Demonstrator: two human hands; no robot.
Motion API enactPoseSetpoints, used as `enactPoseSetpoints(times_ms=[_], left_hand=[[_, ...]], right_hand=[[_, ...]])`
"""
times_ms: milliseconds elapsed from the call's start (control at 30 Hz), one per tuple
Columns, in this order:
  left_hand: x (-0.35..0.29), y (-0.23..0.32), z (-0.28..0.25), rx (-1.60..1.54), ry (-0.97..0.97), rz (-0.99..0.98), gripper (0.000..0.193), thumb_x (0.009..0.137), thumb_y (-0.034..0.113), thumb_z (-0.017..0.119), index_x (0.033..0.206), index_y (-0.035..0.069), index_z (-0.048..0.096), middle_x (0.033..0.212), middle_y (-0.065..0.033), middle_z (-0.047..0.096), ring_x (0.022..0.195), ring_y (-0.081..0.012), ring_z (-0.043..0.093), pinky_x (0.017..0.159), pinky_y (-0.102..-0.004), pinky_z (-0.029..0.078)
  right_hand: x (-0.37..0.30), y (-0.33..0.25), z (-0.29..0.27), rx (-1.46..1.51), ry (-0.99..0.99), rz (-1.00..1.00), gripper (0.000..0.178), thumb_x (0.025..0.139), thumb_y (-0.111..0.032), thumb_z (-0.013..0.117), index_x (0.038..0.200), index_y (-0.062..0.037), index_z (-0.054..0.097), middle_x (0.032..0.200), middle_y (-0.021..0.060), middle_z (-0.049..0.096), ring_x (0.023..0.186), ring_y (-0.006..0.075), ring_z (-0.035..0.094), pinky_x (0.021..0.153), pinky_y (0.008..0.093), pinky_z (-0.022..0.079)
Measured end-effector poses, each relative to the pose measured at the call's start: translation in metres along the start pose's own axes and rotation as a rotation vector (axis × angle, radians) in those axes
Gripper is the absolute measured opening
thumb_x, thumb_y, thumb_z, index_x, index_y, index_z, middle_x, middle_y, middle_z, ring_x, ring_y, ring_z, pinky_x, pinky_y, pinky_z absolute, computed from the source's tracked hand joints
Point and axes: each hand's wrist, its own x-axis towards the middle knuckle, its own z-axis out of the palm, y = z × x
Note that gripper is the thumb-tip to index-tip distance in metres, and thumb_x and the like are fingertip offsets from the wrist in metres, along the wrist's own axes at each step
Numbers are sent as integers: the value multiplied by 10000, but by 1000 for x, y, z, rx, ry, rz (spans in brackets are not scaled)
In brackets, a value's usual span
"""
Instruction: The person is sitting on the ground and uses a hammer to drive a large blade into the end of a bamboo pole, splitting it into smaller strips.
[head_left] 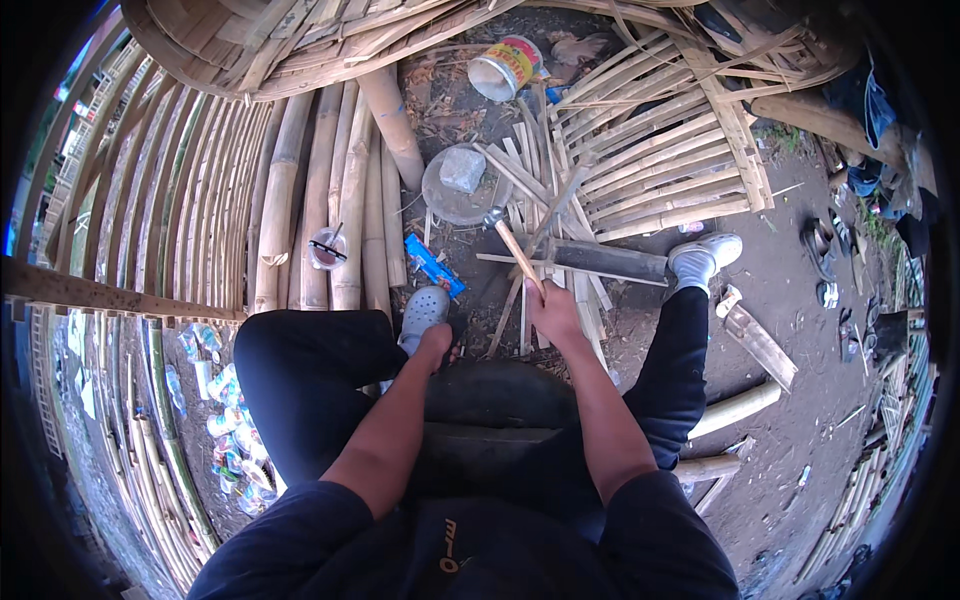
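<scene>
My right hand (555,312) is closed around the wooden handle of a hammer (515,248). The metal hammer head points away from me, close to the edge of a round grey slab (437,197) that carries a pale stone block (462,170). Split bamboo strips (540,200) lie crossed beside and beneath the hammer. My left hand (436,343) hangs low next to a grey clog (425,312) on my left foot. Its fingers curl downward, partly hidden, and what they hold, if anything, is too small to make out.
Bamboo poles (345,220) form a platform at the left, bearing a plastic cup (327,248). A blue wrapper (434,266) lies beside it. Ahead stands a yellow-and-red bucket (505,68); a slatted bamboo panel (660,150) leans at the right. Litter (240,430) lies lower left.
</scene>
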Motion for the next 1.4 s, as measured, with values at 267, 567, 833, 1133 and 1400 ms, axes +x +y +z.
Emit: enactPoseSetpoints(times_ms=[267,567,833,1133,1400], left_hand=[[-18,25,4,41,-35,-61,312,897,271,334,710,70,484,535,-62,475,415,-199,438,403,-364,355],[-129,106,-8,424,64,-64,291,941,259,342,790,84,518,588,-20,514,418,-112,463,381,-283,396],[-249,176,-16,656,83,259,386,876,376,640,731,23,578,610,-36,547,484,-116,520,438,-268,417],[-229,159,26,240,-102,459,366,793,244,773,991,-11,599,884,-99,648,797,-185,640,655,-322,529],[-201,146,76,115,-107,263,255,811,205,739,879,-9,619,802,-122,620,629,-235,602,550,-387,520]], right_hand=[[-2,17,-49,-22,101,151,458,941,-380,499,880,57,623,790,316,607,823,466,606,754,505,468],[-6,33,-95,66,158,224,505,949,-400,469,832,62,636,797,304,611,844,470,597,761,495,459],[-2,79,-58,526,-3,469,485,975,-420,399,853,13,579,715,189,588,640,337,582,612,429,459],[-36,-29,-46,1757,-734,227,351,977,-464,422,977,-116,466,743,-4,405,629,124,404,596,299,370],[-59,-42,-14,1491,-876,166,231,992,-255,486,1148,-96,425,855,48,499,756,187,566,697,384,540]])
